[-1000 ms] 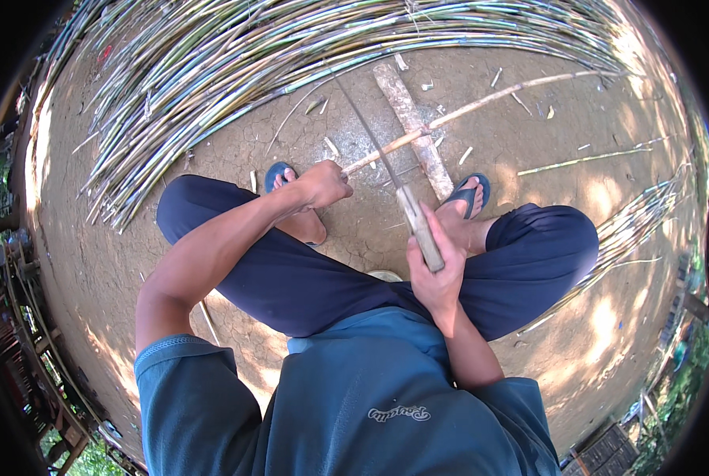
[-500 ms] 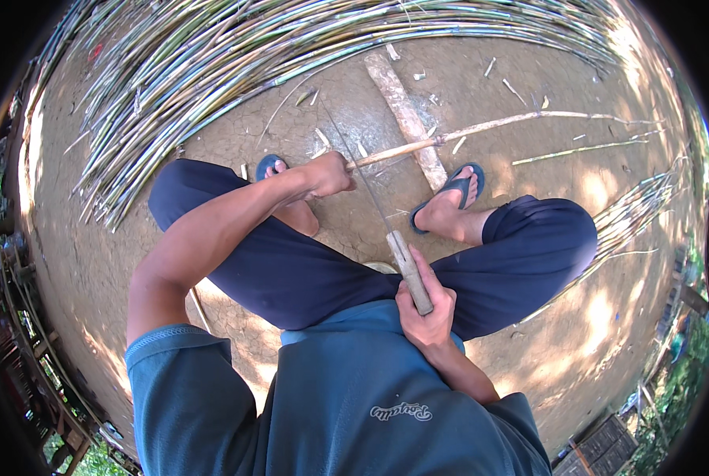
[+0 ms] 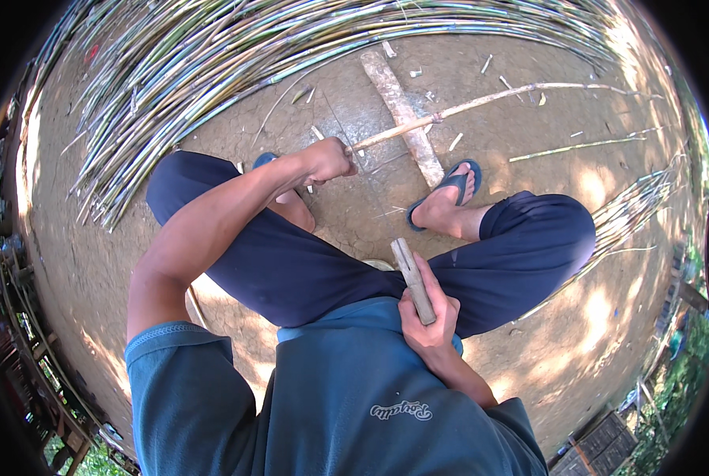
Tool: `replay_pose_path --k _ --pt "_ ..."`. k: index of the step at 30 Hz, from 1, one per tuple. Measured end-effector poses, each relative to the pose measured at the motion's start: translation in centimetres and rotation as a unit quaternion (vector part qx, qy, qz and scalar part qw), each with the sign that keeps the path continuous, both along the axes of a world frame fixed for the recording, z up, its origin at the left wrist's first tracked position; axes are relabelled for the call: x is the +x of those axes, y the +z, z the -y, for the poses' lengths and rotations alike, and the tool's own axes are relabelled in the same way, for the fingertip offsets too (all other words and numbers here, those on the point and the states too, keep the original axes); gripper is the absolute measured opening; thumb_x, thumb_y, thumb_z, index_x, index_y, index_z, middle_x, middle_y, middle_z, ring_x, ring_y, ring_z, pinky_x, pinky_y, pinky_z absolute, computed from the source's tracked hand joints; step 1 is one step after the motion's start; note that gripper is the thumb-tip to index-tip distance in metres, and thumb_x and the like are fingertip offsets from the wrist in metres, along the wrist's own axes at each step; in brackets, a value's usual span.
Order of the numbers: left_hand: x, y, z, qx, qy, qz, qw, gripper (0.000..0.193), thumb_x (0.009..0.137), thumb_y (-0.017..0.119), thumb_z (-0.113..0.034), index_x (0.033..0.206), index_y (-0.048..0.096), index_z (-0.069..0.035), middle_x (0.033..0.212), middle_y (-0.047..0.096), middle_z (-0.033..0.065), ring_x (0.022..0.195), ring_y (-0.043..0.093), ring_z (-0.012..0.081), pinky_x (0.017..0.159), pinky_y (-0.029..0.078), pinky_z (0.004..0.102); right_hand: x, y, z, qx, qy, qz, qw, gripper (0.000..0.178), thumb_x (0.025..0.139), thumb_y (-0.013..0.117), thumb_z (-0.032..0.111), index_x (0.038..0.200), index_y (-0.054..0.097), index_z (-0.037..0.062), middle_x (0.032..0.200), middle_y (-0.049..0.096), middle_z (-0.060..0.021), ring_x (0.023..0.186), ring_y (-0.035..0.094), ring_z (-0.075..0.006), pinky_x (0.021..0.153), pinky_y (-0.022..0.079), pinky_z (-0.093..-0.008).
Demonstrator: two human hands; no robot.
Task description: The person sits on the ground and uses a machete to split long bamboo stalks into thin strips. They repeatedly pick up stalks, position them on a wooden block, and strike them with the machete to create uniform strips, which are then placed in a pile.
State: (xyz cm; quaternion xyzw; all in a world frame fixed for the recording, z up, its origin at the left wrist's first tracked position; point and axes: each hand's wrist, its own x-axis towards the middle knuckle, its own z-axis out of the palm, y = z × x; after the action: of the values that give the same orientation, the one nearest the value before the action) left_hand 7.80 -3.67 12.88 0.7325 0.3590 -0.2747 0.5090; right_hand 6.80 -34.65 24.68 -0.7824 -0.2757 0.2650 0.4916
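My left hand (image 3: 328, 160) is closed around the near end of a pale, jointed cane stalk (image 3: 481, 102). The stalk reaches away to the right, passing over a flat wooden plank (image 3: 386, 87) on the ground. In my right hand (image 3: 436, 317), in front of my waist, is the wooden handle of a knife (image 3: 411, 279). Its long, thin blade points away and to the left, past the fingers of my left hand near the stalk's end. The blade is faint along its middle, and I cannot tell whether it touches the stalk.
A large heap of long canes (image 3: 291, 55) spreads across the far side and left. Another cane bundle (image 3: 628, 210) lies to the right. A single thin stalk (image 3: 568, 148) and several pale cut pieces lie on the cracked earth (image 3: 211, 127). My sandalled foot (image 3: 449, 194) is beside the plank.
The cane stalk's far part has swung away from me across the plank. The knife handle has shifted slightly toward me and its blade has turned more edge-on. Both hands keep their hold.
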Motion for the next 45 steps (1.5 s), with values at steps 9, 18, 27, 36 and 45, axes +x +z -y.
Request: replay_pose_path --k 9,18,27,36,45 --pt "0.0 0.3 -0.2 -0.01 0.005 0.008 1.0 0.021 0.08 0.065 -0.014 0.09 0.064 0.004 0.059 0.049 0.0061 0.042 0.041 0.0154 0.037 0.03 0.0344 0.2 -0.6 -0.8 0.0 -0.001 0.007 1.0 0.057 0.073 0.056 -0.007 0.13 0.054 -0.0052 0.092 0.07 -0.0175 0.063 0.062 -0.0103 0.064 0.05 -0.0233" --pt "0.1 -0.1 -0.4 -0.048 0.01 0.008 0.999 0.022 0.082 0.065 -0.016 0.09 0.06 0.004 0.052 0.041 0.0033 0.035 0.034 0.0121 0.033 0.023 0.0329 0.0 -1.5 -1.4 0.0 -0.011 0.037 0.999 0.06 0.072 0.058 -0.006 0.132 0.054 -0.002 0.075 0.063 -0.0152 0.056 0.061 -0.0134 0.058 0.05 -0.0258" --pt "-0.2 -1.0 -0.6 -0.045 0.026 0.042 0.998 0.026 0.083 0.067 -0.019 0.088 0.06 0.006 0.054 0.043 0.0036 0.035 0.033 0.0127 0.033 0.023 0.033 0.4 -2.3 -2.3 0.016 -0.014 0.054 0.998 0.063 0.071 0.06 -0.006 0.133 0.054 -0.0001 0.073 0.065 -0.0161 0.055 0.063 -0.0176 0.059 0.051 -0.0271" --pt "0.0 0.4 -0.2 -0.02 0.004 0.036 0.999 0.025 0.082 0.068 -0.019 0.086 0.062 0.005 0.054 0.044 0.0054 0.036 0.036 0.0138 0.033 0.025 0.0344 0.6 -2.5 -2.6 0.022 -0.017 0.033 0.999 0.063 0.071 0.06 -0.006 0.133 0.053 -0.0014 0.077 0.067 -0.0168 0.059 0.065 -0.0158 0.061 0.052 -0.0264" --pt "0.0 0.5 -0.1 -0.02 -0.007 0.021 1.0 0.025 0.082 0.067 -0.018 0.081 0.059 0.006 0.052 0.042 0.0044 0.036 0.035 0.0129 0.034 0.023 0.0332 0.8 -2.0 -2.6 -0.012 -0.009 0.031 0.999 0.059 0.071 0.054 -0.008 0.131 0.055 -0.0039 0.09 0.071 -0.0144 0.065 0.062 -0.0085 0.065 0.051 -0.0226"
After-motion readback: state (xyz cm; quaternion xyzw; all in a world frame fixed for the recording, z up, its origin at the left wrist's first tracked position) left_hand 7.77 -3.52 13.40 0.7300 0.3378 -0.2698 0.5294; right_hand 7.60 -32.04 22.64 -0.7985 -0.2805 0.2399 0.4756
